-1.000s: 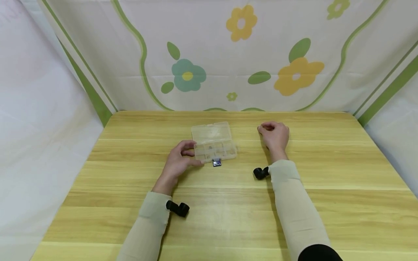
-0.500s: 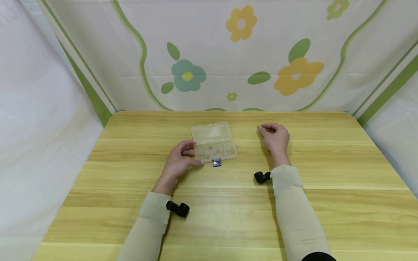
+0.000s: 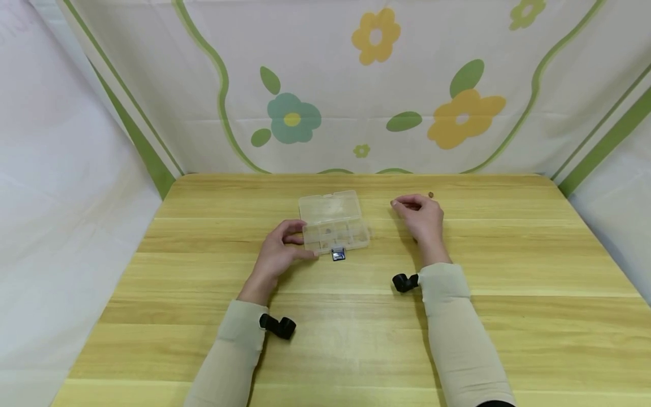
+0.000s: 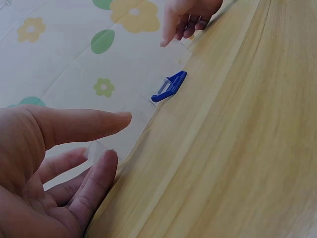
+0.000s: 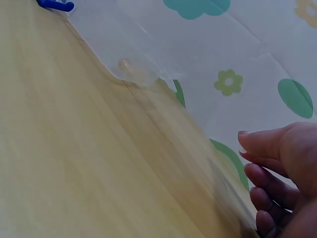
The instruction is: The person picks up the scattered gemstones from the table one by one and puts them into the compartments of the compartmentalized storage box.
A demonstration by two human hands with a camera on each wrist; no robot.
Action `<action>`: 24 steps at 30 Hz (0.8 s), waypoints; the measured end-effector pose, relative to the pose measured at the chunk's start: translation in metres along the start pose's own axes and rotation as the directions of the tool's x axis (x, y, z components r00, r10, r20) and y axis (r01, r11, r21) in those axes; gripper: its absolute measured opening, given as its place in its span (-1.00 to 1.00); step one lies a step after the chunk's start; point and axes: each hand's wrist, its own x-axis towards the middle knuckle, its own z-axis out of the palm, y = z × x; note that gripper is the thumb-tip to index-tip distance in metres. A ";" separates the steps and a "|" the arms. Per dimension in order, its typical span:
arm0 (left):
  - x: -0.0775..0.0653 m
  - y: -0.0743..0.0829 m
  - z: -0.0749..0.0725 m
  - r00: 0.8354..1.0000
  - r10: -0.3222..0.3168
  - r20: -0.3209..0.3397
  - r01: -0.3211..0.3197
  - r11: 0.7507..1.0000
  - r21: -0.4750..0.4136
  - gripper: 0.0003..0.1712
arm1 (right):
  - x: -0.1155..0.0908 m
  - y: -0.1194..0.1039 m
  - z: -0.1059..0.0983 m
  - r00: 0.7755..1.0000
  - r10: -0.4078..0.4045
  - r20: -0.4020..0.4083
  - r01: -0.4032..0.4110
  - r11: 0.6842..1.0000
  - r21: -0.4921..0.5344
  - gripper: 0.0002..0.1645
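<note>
A clear plastic compartment box (image 3: 311,244) lies on the table with its lid (image 3: 330,207) raised back and small pieces inside. My left hand (image 3: 277,254) grips its left end, thumb at the front corner and fingers behind; the left wrist view shows the thumb (image 4: 84,126) and fingers around that end. A blue latch (image 3: 338,254) sits at the box's front edge. To the right of the box, my right hand (image 3: 422,219) holds thumb and forefinger together, with a small brown piece (image 3: 393,202) showing at the tips. The other fingers curl under, as the right wrist view shows.
Behind the right hand, a small round brown piece (image 3: 430,194) lies near the table's back edge. The wooden table (image 3: 335,339) meets a flower-printed cloth (image 3: 325,73) at the back, with white cloth on both sides.
My right hand has drawn slightly left and toward me, uncovering the round brown piece behind it. The left hand and the box stay put.
</note>
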 end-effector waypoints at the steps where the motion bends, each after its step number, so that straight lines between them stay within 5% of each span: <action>1: 0.000 0.000 0.000 1.000 0.000 0.001 0.000 1.000 0.000 -0.14 | -0.001 -0.001 0.001 1.000 -0.001 0.010 0.001 1.000 -0.001 -0.59; 24: 0.000 0.002 0.000 1.000 0.011 0.002 -0.011 1.000 0.009 -0.14 | -0.006 -0.008 0.017 0.994 -0.027 0.107 0.023 0.999 0.045 -0.65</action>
